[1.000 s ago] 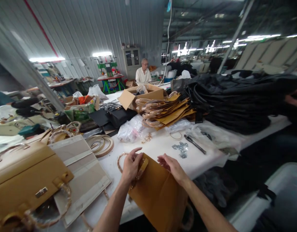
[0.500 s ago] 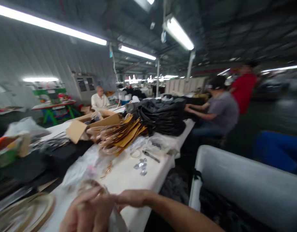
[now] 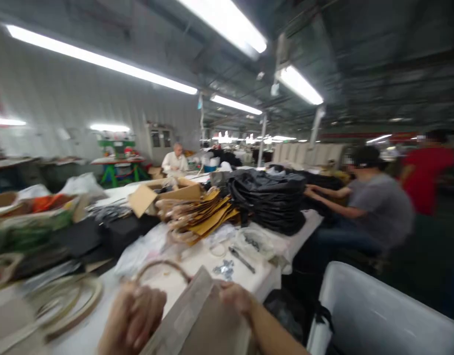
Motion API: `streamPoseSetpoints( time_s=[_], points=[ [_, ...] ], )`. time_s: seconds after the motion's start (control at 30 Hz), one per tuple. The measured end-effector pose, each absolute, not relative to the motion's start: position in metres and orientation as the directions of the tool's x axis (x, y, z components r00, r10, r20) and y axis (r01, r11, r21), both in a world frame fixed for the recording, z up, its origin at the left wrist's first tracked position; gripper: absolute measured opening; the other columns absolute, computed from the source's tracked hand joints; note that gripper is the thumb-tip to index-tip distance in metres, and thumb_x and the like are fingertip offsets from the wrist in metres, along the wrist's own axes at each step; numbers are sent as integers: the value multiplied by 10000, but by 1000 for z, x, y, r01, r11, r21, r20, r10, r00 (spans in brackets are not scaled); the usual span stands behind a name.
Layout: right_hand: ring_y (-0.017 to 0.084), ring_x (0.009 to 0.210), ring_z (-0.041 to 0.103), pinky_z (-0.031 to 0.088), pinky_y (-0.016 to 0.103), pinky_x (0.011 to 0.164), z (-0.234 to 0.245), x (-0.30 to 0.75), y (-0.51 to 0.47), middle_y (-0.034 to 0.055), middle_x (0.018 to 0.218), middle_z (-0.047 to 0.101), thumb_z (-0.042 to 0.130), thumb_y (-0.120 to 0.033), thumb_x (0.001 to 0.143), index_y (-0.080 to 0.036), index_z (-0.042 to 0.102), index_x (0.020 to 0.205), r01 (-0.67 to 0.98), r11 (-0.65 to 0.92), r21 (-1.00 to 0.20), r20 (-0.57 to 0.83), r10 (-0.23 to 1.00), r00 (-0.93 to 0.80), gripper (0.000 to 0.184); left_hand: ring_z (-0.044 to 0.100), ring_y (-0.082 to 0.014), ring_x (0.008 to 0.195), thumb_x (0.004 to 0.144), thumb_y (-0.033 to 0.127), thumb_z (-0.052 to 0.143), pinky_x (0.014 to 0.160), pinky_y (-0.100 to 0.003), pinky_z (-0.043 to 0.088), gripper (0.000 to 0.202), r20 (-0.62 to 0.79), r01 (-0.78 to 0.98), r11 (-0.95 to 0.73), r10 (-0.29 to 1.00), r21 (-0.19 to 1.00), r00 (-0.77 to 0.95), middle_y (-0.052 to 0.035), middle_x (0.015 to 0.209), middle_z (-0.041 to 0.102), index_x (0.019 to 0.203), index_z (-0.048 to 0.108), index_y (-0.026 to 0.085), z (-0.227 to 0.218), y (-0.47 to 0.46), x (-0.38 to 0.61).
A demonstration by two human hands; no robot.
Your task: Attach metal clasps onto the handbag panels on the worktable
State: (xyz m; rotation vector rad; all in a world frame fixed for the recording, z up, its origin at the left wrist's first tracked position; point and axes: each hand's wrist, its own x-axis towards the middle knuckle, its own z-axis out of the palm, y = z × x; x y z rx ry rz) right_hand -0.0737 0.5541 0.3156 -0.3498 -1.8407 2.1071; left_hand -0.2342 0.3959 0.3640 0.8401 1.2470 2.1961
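Note:
A beige-grey fabric panel (image 3: 215,323) with a paler strip along its upper edge is held up in front of me at a tilt. From that edge a thin brown loop handle (image 3: 163,263) arches over to the left. My right hand (image 3: 236,298) pinches the panel's upper right edge. My left hand (image 3: 136,315) is closed in a fist at the near end of the loop and appears to grip it; blur hides the exact hold. Small shiny silver pieces (image 3: 225,269) and a dark pen-like tool (image 3: 242,260) lie on the white table (image 3: 265,285) beyond.
Mustard-brown pieces with pale handles (image 3: 208,217) are stacked ahead, beside a tall pile of black fabric (image 3: 271,202) and an open carton (image 3: 178,192). Coiled strips (image 3: 75,305) lie at left. A white bin (image 3: 389,305) stands at right, near a seated co-worker (image 3: 378,197).
The view has swung left. My hands, formerly close together, have moved apart, and the fabric panel with its loop handle has come up into view between them.

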Motion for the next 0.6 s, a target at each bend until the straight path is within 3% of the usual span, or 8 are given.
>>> streamPoseSetpoints(
  time_s=[0.07, 0.17, 0.23, 0.3, 0.37, 0.43, 0.53, 0.6],
  points=[
    [376, 1041, 735, 569, 482, 900, 316, -74, 551, 122, 1137, 776, 820, -498, 579, -222, 702, 1337, -48, -331, -942, -36, 243, -969, 815, 435, -133, 485, 723, 707, 755, 518, -310, 395, 517, 222, -128, -458, 634, 880, -741, 44, 521, 490, 1138, 714, 401, 340, 381, -241],
    [368, 1197, 687, 536, 493, 990, 323, -79, 551, 90, 1370, 696, 809, -327, 655, -318, 504, 1541, 48, -448, -893, -121, 137, -983, 937, 670, -204, 845, 734, 742, 749, 775, -380, 543, 863, 127, -259, -420, 697, 870, -705, -59, 1059, 735, 1475, 488, 385, 313, 355, -246],
    [371, 1243, 662, 544, 496, 985, 326, -84, 548, 64, 1441, 654, 809, -313, 675, -366, 465, 1560, 70, -427, -902, -159, 177, -971, 950, 673, -288, 1125, 782, 831, 629, 957, -467, 538, 1010, 123, -299, -401, 750, 866, -650, -127, 1422, 632, 1610, 254, 391, 305, 333, -244],
    [378, 1246, 657, 561, 498, 958, 325, -89, 545, 51, 1475, 629, 803, -338, 689, -387, 464, 1555, 50, -373, -926, -163, 277, -947, 931, 626, -340, 1254, 796, 876, 557, 1054, -511, 493, 1086, 153, -223, -354, 777, 908, -611, -164, 1508, 567, 1649, 148, 344, 302, 310, -240],
    [379, 1229, 663, 568, 501, 948, 322, -95, 543, 53, 1467, 635, 798, -362, 701, -381, 469, 1553, 25, -315, -949, -141, 352, -925, 913, 630, -344, 1240, 801, 799, 654, 1063, -487, 486, 1109, 138, -74, -220, 805, 973, -577, -177, 1415, 629, 1652, 171, 276, 300, 290, -237],
    [381, 1227, 663, 571, 500, 950, 319, -102, 543, 68, 1436, 656, 813, -389, 699, -355, 485, 1547, 16, -262, -965, -115, 367, -923, 910, 694, -279, 1019, 828, 654, 742, 901, -399, 550, 1034, 69, 48, -51, 818, 998, -571, -133, 1179, 718, 1630, 234, 244, 298, 276, -236],
    [393, 1271, 634, 578, 497, 954, 318, -110, 541, 90, 1440, 653, 851, -451, 684, -328, 505, 1536, 22, -186, -982, -91, 375, -923, 928, 583, -132, 631, 916, 553, 681, 590, -250, 475, 815, -3, 74, 66, 772, 995, -636, -22, 878, 688, 1579, 318, 248, 293, 268, -235],
    [393, 1278, 629, 586, 495, 947, 319, -111, 539, 94, 1456, 642, 862, -487, 696, -331, 511, 1532, 41, -157, -987, -99, 386, -917, 920, 522, -94, 563, 940, 536, 650, 524, -215, 427, 750, -16, 43, 62, 731, 997, -683, 5, 842, 659, 1563, 339, 258, 288, 268, -232]
  ],
)
